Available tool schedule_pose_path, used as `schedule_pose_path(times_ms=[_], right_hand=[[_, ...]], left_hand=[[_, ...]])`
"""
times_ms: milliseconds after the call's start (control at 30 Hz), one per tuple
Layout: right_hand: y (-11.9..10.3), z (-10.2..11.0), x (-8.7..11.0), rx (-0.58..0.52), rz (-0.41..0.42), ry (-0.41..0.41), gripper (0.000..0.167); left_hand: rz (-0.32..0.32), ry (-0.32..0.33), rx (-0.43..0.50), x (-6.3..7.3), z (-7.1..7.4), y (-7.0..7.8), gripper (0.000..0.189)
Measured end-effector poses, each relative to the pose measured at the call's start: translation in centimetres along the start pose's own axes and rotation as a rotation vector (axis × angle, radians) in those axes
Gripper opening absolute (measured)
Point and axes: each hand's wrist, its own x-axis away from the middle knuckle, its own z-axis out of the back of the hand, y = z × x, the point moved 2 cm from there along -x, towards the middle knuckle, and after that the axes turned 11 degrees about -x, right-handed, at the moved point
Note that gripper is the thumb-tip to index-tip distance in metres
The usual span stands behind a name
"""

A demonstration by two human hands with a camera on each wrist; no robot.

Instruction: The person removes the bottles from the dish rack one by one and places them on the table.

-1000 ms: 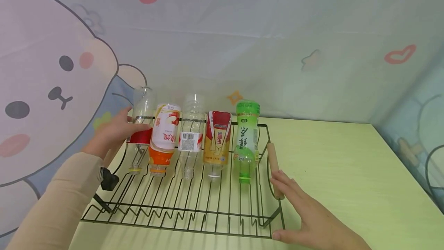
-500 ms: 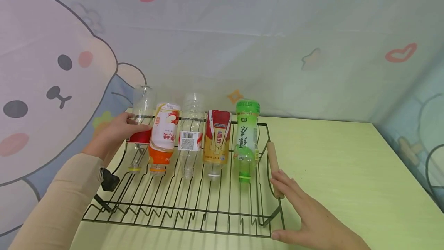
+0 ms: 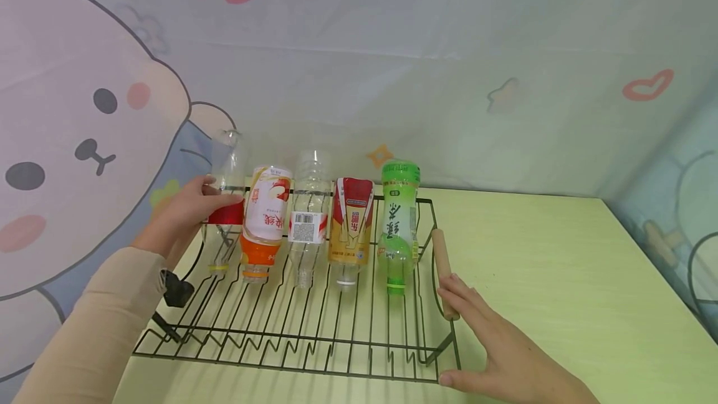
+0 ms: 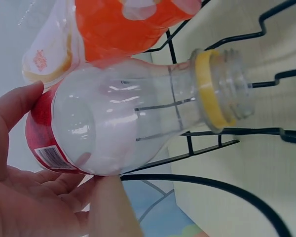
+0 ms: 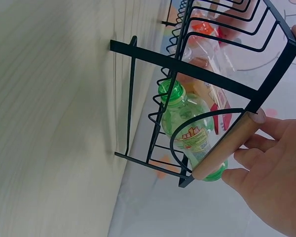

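Observation:
My left hand [image 3: 187, 207] grips a clear plastic bottle [image 3: 229, 161] with a red label, at the left end of a row of bottles. It is upside down, its yellow-ringed neck [image 4: 209, 91] pointing down at the black wire rack [image 3: 280, 363]. In the left wrist view, thumb and fingers lie round the label. My right hand [image 3: 499, 348] rests its fairly straight fingers on the wooden handle [image 3: 442, 267] at the rack's right side. Its thumb lies apart from them, near the rack's front right corner.
Beside the held bottle lean a white-and-orange bottle [image 3: 268, 211], a clear bottle [image 3: 310, 198], a red-and-gold bottle [image 3: 352, 223] and a green bottle [image 3: 399, 223], all neck down. The yellow-green table [image 3: 550, 267] extends right. A printed curtain [image 3: 437, 67] hangs behind.
My left hand has lifted the red-label bottle slightly up and a little left over the last half second. The right hand and the other bottles stay where they were.

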Motion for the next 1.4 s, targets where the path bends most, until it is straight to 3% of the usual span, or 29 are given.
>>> schedule_pose_path(times_ms=[233, 500, 733, 1000, 1400], right_hand=[[0.0, 0.1, 0.1, -0.002, 0.002, -0.01, 0.096], [-0.2, 0.5, -0.2, 0.02, 0.025, -0.018, 0.094], [-0.3, 1.6, -0.6, 0.019, 0.027, -0.025, 0.09], [-0.3, 4.2, -1.5, -0.021, -0.013, -0.024, 0.089], [-1.0, 8.9, -3.3, -0.054, -0.032, 0.004, 0.09]], left_hand=[[-0.027, 0.062, -0.132, 0.1, 1.1, 0.9, 0.097], [-0.086, 0.099, -0.127, 0.8, 1.9, 1.9, 0.091], [-0.101, 0.134, -0.097, 1.5, 2.2, 2.9, 0.091], [-0.136, 0.148, -0.101, 2.5, 2.3, 5.1, 0.092], [-0.234, 0.125, -0.177, 4.4, 0.9, 8.7, 0.091]])
